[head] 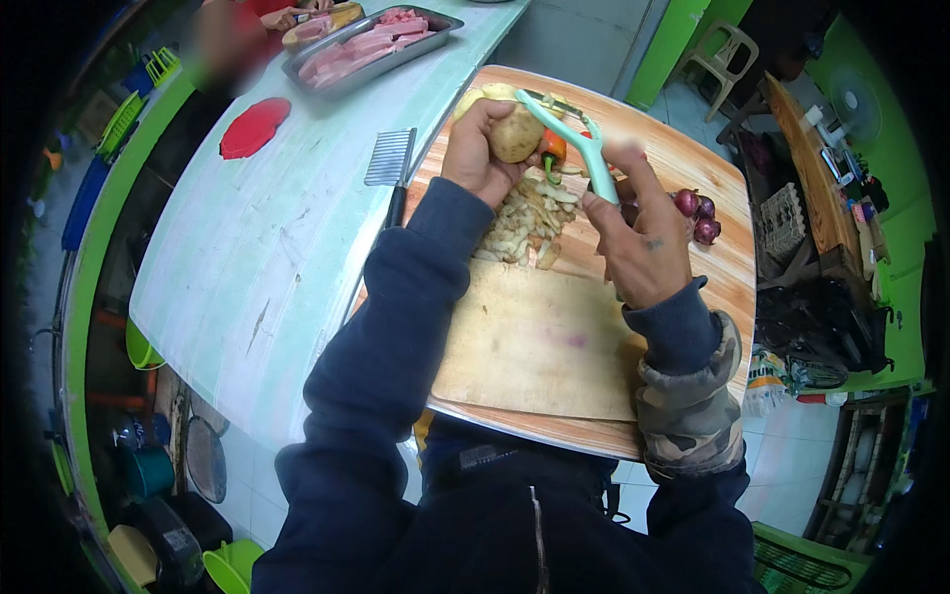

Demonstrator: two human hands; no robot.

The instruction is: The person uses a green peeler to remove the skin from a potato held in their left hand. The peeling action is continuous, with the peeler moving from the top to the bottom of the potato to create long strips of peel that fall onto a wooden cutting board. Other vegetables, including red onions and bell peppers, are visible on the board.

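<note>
An unpeeled-looking potato (517,136) is held in my left hand (481,152) above a wood-patterned table. My right hand (642,223) grips a mint-green Y-shaped peeler (586,145), its blade just above the potato. Behind them lie pale peeled potatoes (501,91), partly hidden. An orange-red pepper (554,142) with a green stem lies between my hands. Potato peelings (528,221) are heaped below it, at the far edge of a wooden cutting board (534,341). Several red onions (698,211) sit to the right of my right hand, partly hidden by it.
A crinkle cutter (390,157) with a black handle lies along the left table's edge. A metal tray of raw meat (371,50) and a red flat object (254,128) rest on that table. At the top left, another person's hands (286,18) work over a board with meat.
</note>
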